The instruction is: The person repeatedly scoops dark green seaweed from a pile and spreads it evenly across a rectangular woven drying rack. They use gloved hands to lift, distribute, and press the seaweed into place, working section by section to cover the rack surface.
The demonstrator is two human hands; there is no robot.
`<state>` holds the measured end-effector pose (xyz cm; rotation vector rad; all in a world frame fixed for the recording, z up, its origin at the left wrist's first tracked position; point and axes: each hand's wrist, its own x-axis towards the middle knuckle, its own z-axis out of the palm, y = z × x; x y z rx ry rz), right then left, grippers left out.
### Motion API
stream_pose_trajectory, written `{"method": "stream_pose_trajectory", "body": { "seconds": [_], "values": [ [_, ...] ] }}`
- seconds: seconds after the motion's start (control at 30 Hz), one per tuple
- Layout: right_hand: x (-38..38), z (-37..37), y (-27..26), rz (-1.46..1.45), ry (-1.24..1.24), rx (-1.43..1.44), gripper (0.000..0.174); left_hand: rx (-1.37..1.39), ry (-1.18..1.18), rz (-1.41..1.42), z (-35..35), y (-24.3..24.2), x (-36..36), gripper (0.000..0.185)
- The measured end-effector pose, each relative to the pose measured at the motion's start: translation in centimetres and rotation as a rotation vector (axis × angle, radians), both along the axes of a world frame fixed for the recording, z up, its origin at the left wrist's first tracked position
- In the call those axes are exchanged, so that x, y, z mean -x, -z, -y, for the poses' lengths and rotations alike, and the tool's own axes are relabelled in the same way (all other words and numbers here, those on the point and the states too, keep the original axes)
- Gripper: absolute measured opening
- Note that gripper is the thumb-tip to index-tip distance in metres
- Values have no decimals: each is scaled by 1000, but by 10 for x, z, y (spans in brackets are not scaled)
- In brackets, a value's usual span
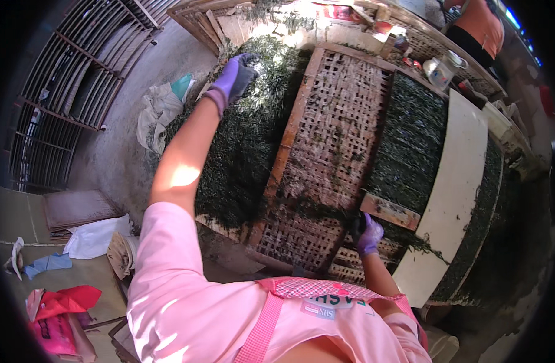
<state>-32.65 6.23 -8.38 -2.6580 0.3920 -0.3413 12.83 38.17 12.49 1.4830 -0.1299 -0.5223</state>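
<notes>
My left hand, in a purple glove with a dark palm, reaches into the upper left part of a large heap of dark green shredded leaves; its fingertips are partly hidden, so I cannot tell whether it grips any. My right hand, gloved alike, is at the lower end of a worn wooden block, its fingers partly hidden. That block lies across the near end of a packed bed of green shreds. Between heap and bed lies a woven slatted panel in a wooden frame, with scraps scattered on it.
A pale board runs right of the green bed. A clear plastic jar stands at the back right. Beyond it is another person in orange. Metal racks and a white sack are at left, cardboard lower left.
</notes>
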Motion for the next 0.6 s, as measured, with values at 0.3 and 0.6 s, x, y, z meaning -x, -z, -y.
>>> {"method": "stream_pose_trajectory", "body": {
  "seconds": [0.3,0.6],
  "values": [
    [0,28,-166,309,-157,-1521,58,295,547,404,160,-74,267,46],
    [64,137,-86,199,-171,-574,32,-730,538,1504,284,119,413,42]
  ]
}}
